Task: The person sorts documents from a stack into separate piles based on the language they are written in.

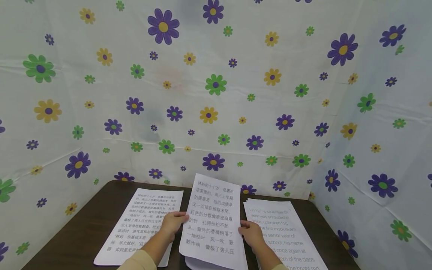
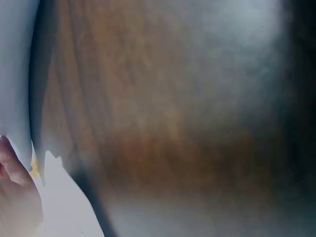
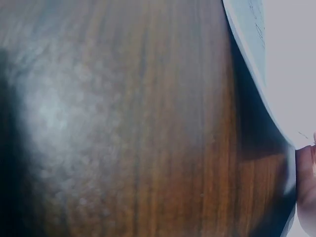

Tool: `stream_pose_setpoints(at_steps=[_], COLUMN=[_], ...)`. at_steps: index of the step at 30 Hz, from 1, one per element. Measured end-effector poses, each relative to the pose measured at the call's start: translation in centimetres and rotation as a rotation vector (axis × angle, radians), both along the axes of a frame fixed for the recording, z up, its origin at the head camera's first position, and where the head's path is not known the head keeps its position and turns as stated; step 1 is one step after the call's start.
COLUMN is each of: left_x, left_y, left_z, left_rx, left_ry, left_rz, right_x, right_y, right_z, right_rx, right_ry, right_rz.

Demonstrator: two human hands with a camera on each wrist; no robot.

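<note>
A white sheet of paper (image 1: 212, 221) with large printed Chinese text is held up, tilted, in the middle of the head view. My left hand (image 1: 171, 224) grips its left edge, thumb over the front. On the opposite edge my right hand (image 1: 252, 234) pinches the paper, lower down. Beneath its lower end another white sheet (image 1: 202, 264) shows. In the left wrist view, fingers of the left hand (image 2: 19, 197) meet the paper at the left border. The right wrist view catches part of the right hand (image 3: 306, 190) against the sheet's edge.
To the left lies a pile of sheets (image 1: 135, 228) with Chinese print, partly behind the left forearm. On the right is a fanned stack with English text (image 1: 280, 225), partly covered by the right hand. Both lie on a dark wooden table (image 1: 84, 221). A flower-patterned cloth (image 1: 189, 86) surrounds it.
</note>
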State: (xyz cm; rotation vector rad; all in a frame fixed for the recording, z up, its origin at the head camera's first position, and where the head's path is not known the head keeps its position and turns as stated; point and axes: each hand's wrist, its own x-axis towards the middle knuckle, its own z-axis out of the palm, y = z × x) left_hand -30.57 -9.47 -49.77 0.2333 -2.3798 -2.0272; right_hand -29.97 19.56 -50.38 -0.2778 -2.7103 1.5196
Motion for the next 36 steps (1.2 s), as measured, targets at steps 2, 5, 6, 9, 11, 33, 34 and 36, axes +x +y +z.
stream_pose_setpoints(at_steps=[2,5,6,9,11,33,34,36], left_x=[0.1,0.1,0.2,0.2,0.2,0.0,0.0,0.0], left_y=[0.0,0.1,0.1,0.1,0.0,-0.4,-0.4,-0.5], left_z=[-0.1,-0.1,-0.1,0.0,0.1,0.8,0.8,0.9], left_rx=[0.03,0.049,0.053,0.062,0.071,0.066,0.061,0.051], left_ry=[-0.009,-0.016,-0.019,-0.016,-0.016,-0.023,-0.019,-0.004], left_rz=[-0.007,-0.01,-0.007,-0.011,-0.019,-0.061,-0.063,-0.069], right_x=[0.0,0.0,0.0,0.1,0.2,0.1,0.1,0.2], right_y=[-0.1,-0.2,-0.2,-0.3,-0.2,0.0,0.0,-0.1], right_z=[0.0,0.0,0.1,0.4,0.6,1.4,1.6,1.8], right_rx=[-0.015,-0.028,-0.032,-0.036,-0.039,-0.117,-0.122,-0.137], right_ry=[0.004,0.008,0.008,0.011,0.017,0.082,0.09,0.097], right_rz=[-0.006,-0.018,-0.027,-0.053,-0.062,-0.023,-0.015,-0.004])
